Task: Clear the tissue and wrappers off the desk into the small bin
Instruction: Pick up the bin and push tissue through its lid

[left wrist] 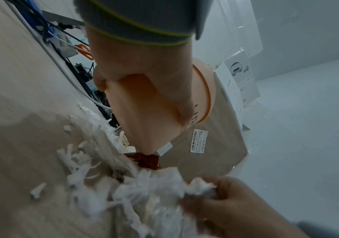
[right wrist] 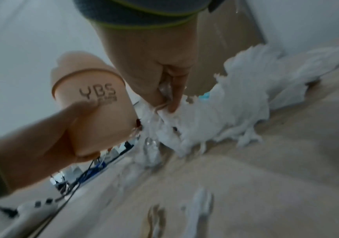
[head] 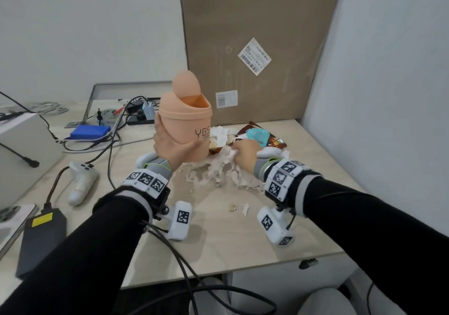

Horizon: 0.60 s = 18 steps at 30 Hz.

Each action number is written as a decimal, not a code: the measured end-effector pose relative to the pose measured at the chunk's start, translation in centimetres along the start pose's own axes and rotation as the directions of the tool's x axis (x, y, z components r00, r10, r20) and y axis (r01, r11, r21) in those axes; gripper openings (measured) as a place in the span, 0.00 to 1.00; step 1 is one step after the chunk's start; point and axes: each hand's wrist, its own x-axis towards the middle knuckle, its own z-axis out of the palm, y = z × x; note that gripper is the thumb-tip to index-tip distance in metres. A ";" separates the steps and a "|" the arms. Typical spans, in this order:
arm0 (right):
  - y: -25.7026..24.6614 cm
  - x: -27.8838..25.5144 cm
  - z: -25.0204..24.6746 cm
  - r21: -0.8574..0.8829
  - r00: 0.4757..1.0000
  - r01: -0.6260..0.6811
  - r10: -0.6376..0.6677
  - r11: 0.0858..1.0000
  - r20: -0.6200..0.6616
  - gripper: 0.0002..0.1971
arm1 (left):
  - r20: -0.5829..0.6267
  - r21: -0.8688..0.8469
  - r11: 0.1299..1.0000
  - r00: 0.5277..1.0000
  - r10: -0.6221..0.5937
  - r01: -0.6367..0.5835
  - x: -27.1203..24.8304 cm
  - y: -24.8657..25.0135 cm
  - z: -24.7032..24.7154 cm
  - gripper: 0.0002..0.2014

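Observation:
My left hand [head: 170, 149] grips the small peach bin [head: 187, 125] round its body and holds it above the desk, lid flap tipped open. The bin [left wrist: 154, 109] fills the left wrist view; its "YBS" print faces the right wrist camera [right wrist: 97, 111]. My right hand [head: 243, 154] pinches a wad of shredded white tissue [head: 218, 174] from the pile on the desk, just right of the bin. In the right wrist view the fingers [right wrist: 172, 99] curl into the tissue [right wrist: 215, 122]. Behind the pile lie a brown wrapper [head: 274, 142] and a teal packet [head: 258, 136].
A big cardboard box [head: 255, 47] leans at the back. Cables, a blue pack [head: 90, 132], a white controller [head: 80, 181] and a black power brick [head: 41, 239] crowd the left. Small scraps [head: 245, 209] lie near the desk's front edge.

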 end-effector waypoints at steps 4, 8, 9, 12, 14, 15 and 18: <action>0.5 0.3 -3.9 0.294 0.962 -0.005 0.085 0.956 -0.261 0.12 | 0.002 0.050 0.998 0.999 -0.035 0.035 -0.8 1.6 0.5 0.70; -0.7 0.8 -8.1 0.366 0.890 0.133 0.051 0.921 -0.454 0.08 | 0.030 0.108 0.993 0.998 -0.054 0.050 -1.1 2.7 1.8 0.66; -1.2 0.8 -8.8 0.373 0.875 0.166 0.038 0.913 -0.483 0.07 | 0.032 0.120 0.992 0.998 -0.046 0.042 -1.1 2.8 2.3 0.65; -2.4 1.0 -9.8 0.390 0.866 0.200 0.024 0.899 -0.500 0.07 | 0.053 0.114 0.993 0.998 -0.029 0.023 -1.5 3.7 3.5 0.67; -3.1 1.1 -9.5 0.393 0.896 0.184 0.011 0.901 -0.444 0.08 | 0.076 0.093 0.995 0.997 -0.029 0.022 -1.9 4.5 4.0 0.69; -3.2 1.2 -9.2 0.398 0.917 0.165 0.008 0.902 -0.400 0.09 | 0.083 0.089 0.996 0.996 -0.032 0.025 -2.0 4.7 4.4 0.69; -3.4 1.2 -8.5 0.417 0.957 0.129 -0.003 0.900 -0.291 0.09 | 0.080 0.094 0.995 0.996 -0.047 0.040 -2.0 4.6 4.7 0.68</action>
